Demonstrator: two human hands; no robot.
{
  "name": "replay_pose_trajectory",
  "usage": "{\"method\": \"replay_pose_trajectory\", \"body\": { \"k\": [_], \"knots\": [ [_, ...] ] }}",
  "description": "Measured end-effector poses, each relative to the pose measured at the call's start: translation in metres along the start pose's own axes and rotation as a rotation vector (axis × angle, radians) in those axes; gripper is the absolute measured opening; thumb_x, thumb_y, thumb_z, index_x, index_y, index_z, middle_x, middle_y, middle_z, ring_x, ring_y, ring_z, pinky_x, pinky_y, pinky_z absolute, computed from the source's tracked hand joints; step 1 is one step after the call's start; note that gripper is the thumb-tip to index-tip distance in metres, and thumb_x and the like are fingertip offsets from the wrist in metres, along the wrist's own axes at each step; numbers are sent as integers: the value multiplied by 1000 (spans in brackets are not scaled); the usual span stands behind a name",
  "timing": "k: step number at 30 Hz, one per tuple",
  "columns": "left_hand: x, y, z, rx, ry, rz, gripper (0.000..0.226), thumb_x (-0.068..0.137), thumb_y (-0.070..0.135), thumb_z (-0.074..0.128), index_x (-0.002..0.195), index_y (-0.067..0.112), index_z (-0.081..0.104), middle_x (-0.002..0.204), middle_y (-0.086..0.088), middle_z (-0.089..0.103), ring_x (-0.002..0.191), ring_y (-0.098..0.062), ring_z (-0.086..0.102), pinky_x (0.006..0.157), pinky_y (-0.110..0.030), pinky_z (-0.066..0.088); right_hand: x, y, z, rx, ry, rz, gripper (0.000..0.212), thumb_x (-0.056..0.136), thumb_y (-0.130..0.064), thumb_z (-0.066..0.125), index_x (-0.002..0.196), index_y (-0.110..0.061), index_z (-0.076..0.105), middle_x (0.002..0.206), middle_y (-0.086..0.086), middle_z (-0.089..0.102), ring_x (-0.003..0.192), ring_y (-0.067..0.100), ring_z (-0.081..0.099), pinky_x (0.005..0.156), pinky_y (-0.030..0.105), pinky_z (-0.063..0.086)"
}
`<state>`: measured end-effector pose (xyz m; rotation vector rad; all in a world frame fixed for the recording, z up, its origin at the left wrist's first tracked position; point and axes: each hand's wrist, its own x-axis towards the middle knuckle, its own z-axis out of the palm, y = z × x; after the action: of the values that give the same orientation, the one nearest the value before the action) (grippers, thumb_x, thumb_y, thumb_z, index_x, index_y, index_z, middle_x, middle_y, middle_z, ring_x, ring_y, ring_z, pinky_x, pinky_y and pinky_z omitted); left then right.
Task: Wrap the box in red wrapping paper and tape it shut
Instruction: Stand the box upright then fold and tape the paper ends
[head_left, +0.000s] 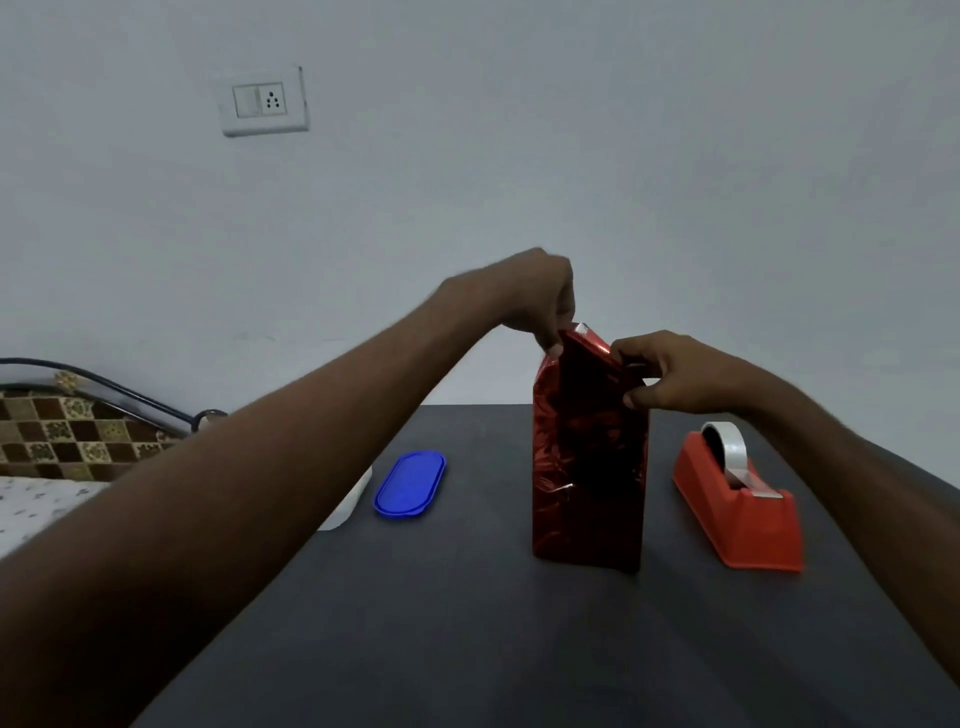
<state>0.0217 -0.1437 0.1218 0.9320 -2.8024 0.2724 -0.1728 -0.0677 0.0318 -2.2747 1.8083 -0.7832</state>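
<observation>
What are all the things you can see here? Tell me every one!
wrapped box: one, shiny red, standing upright mid-table
tape dispenser: one, red with a clear roll, right of the box
lid: one, blue, left of the box
white container: one, partly hidden behind the left arm
table: one, dark grey
wall socket: one, white, on the wall
bed: one, checked cover, far left
left hand: pinches the paper's top
right hand: pinches the paper's top right

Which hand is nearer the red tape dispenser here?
The right hand. It pinches the top right of the wrapped box, just above and left of the tape dispenser. The left hand grips the paper at the box's top left, farther away.
</observation>
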Motion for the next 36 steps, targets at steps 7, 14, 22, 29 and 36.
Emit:
{"method": "replay_pose_trajectory", "body": {
  "k": [7,14,22,29,36],
  "knots": [
    [-15,-3,-11,-102,154,71,10,77,23,81,86,19,78,88,5,72,88,-6,60,63,-11,41,10,-8,-8,-11,16,90,38,84,9,47,92,-14,76,90,7,75,94,30,69,93,53,54],
    [-11,-54,27,-461,186,-224,11,84,11,73,93,5,76,81,-6,73,70,-13,67,65,-20,58,15,-10,1,113,174,162,33,89,1,56,77,-22,76,75,0,73,71,14,64,77,34,52],
    [-10,-51,103,-908,145,-143,11,84,11,74,92,4,74,83,-11,70,76,-13,64,74,-27,59,6,-10,1,110,133,116,15,90,-10,67,89,-20,77,86,1,76,83,17,68,81,32,49],
    [0,-49,104,-814,143,-47,8,85,13,70,82,20,73,83,-3,70,75,-5,61,76,-30,58,-4,-9,7,139,135,66,14,92,-9,67,91,-19,76,85,-1,76,85,18,72,81,32,54],
    [3,-51,106,-810,120,-8,18,83,17,68,73,32,70,79,6,69,78,-6,62,84,-41,58,-17,-18,8,284,287,40,33,98,-42,60,86,-17,78,87,6,76,89,14,70,89,46,52]
  ]
}}
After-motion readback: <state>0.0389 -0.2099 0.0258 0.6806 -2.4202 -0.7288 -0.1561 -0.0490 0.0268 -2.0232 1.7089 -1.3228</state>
